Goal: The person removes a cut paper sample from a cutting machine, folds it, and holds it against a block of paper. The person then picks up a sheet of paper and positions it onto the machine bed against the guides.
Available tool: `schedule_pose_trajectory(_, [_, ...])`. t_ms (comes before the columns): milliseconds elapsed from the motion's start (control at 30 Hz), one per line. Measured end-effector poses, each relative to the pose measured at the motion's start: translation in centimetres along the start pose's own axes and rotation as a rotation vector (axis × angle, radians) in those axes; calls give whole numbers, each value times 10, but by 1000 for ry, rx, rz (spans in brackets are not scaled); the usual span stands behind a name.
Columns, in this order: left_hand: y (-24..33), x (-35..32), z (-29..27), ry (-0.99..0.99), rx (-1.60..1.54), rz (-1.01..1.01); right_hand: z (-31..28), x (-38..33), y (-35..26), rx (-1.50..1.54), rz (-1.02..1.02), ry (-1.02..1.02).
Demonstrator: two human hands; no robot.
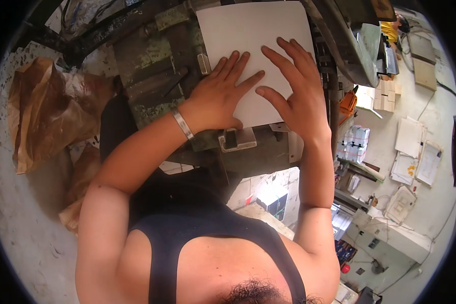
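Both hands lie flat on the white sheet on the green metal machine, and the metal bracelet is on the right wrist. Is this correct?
Not quite. The head view shows the silver metal bracelet on the left wrist. Both the left hand and right hand do lie flat on the white sheet on the worn green metal machine.

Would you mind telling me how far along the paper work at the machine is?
Done: a white sheet lies on the green machine bed. In hand: left hand and right hand press flat on it. Left: nothing shows the sheet worked yet.

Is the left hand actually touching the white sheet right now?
Touching. The head view shows the left hand lying flat with its fingers spread on the white sheet, no gap visible; the right hand presses on it too.
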State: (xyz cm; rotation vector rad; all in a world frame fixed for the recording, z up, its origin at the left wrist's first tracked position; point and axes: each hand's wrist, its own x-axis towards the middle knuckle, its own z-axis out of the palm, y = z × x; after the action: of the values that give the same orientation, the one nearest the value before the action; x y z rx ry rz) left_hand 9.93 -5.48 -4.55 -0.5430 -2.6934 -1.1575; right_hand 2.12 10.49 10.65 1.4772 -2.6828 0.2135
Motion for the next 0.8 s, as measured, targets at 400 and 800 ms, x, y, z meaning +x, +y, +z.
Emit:
schedule_pose_trajectory(400, [-2, -3, 5, -32, 5, -39, 88, 82, 24, -263, -206, -215])
schedule_pose_trajectory(800, [1, -4, 1, -27, -3, -29, 114, 102, 25, -344, -195, -251])
